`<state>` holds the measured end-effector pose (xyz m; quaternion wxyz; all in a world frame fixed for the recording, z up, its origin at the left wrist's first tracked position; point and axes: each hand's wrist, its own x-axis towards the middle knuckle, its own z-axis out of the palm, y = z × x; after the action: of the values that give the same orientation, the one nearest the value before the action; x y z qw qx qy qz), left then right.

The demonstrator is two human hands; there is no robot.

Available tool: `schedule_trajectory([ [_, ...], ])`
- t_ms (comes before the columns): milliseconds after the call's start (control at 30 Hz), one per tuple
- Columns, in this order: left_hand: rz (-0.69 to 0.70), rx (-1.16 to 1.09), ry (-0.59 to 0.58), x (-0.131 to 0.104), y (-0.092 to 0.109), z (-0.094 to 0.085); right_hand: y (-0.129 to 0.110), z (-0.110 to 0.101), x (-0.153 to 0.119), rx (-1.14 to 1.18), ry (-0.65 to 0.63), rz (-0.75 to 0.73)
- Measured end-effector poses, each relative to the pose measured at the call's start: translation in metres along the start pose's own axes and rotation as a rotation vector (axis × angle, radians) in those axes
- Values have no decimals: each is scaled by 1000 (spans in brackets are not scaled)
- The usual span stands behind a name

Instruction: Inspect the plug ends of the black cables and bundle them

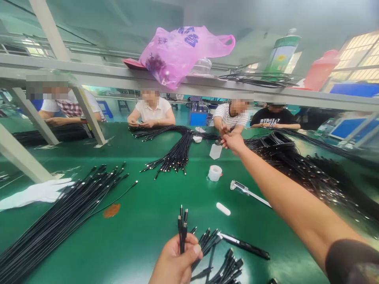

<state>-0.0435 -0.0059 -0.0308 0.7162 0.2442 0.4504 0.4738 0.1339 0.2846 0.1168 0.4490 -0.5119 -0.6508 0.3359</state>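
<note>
Black USB cables [182, 232] pinched in left hand [177, 258], plugs pointing up. Right hand [232, 142] extended across surface [142, 228], well apart; fingers curled, can't tell on what.

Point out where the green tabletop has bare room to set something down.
A broad bare patch of tabletop lies between the left-side cable bundle and the left hand; a smaller one between that hand's connectors and the white tape roll. It's crowded at right, under heaped cables, and beside the left hand, where loose connectors lie.
</note>
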Motion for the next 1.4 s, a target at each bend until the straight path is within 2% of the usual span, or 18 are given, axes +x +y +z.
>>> schedule_trajectory([
  [100, 51, 2, 65, -8, 9, 8, -5, 8, -47, 107, -100, 55],
  [233, 143, -16, 94, -14, 19, 12, -9, 29, -154, 227, -317, 79],
  [367, 202, -36, 51, -18, 21, 12, 10, 48, -256, 374, -562, 189],
  [467, 200, -20, 12, -21, 20, 12, 32, 55, -296, 422, -579, 241],
  [633, 175, 35, 18, -19, 14, 13, 48, 57, -312, 497, -572, 245],
  [867, 130, 80, -61, -19, 11, 14, 43, 56, -319, 573, -613, 237],
  [1400, 107, 91, -55, -21, 16, 18, 40, 46, -321, 614, -645, 281],
])
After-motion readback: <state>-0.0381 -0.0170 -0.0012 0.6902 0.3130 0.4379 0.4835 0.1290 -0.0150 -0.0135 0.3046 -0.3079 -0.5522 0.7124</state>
